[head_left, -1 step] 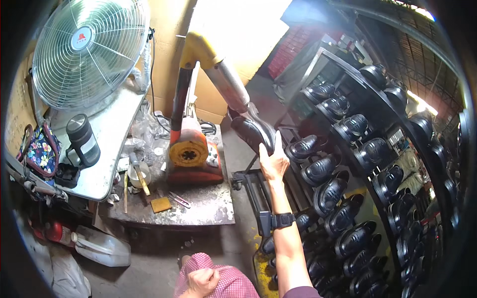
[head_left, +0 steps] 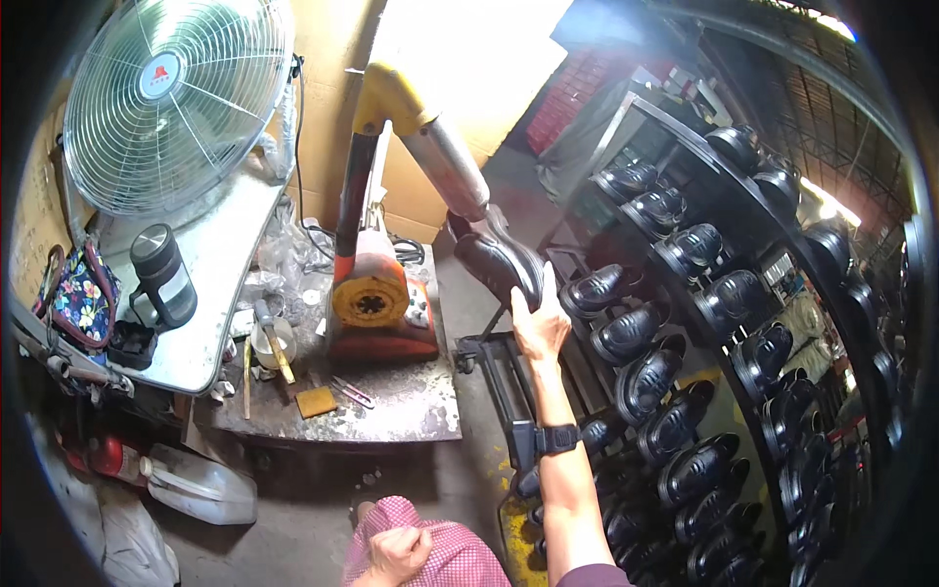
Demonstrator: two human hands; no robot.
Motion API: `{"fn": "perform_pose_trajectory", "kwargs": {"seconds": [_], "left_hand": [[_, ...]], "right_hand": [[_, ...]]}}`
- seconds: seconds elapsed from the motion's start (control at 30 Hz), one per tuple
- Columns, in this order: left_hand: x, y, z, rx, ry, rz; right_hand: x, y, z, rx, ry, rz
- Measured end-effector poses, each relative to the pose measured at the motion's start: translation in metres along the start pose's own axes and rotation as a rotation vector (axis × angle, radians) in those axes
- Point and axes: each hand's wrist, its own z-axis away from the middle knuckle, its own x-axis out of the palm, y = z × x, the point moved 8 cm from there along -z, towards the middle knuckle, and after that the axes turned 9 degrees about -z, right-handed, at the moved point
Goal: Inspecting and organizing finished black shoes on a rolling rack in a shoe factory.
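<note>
My right hand [head_left: 541, 328] reaches forward and grips a glossy black leather shoe [head_left: 497, 259] by one end, thumb on one side and fingers along the other. The shoe's far end is right at the mouth of a metal tube [head_left: 452, 166]. That tube slants down from the yellow elbow of a bench machine [head_left: 383, 303] with an orange-red base; whether shoe and tube touch I cannot tell. My left hand [head_left: 399, 556] rests as a fist on the pink checked cloth [head_left: 450, 563] over my lap, with nothing showing in it.
A rack of black shoes [head_left: 692, 249] fills the right side. The worn bench [head_left: 411, 411] carries a brush [head_left: 274, 342] in a cup and a yellow block [head_left: 316, 402]. At left are a large fan [head_left: 196, 117], a dark flask [head_left: 164, 274] and a plastic jug [head_left: 205, 489].
</note>
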Motion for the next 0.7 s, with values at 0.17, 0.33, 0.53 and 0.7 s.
{"fn": "perform_pose_trajectory", "kwargs": {"seconds": [0.17, 0.33, 0.53, 0.7], "left_hand": [[0.002, -0.004, 0.004, 0.017, -0.003, -0.030], [0.002, 0.002, 0.000, 0.029, -0.006, -0.024], [0.004, 0.006, 0.000, 0.030, 0.010, 0.006], [0.021, 0.027, 0.010, 0.035, -0.046, 0.056]], "right_hand": [[-0.061, 0.033, 0.058, 0.170, -0.062, -0.602], [-0.120, 0.069, 0.142, 0.561, -0.138, -1.136], [-0.182, 0.053, 0.197, 0.640, -0.009, -1.237], [-0.284, 0.015, 0.209, 0.514, 0.183, -1.077]]}}
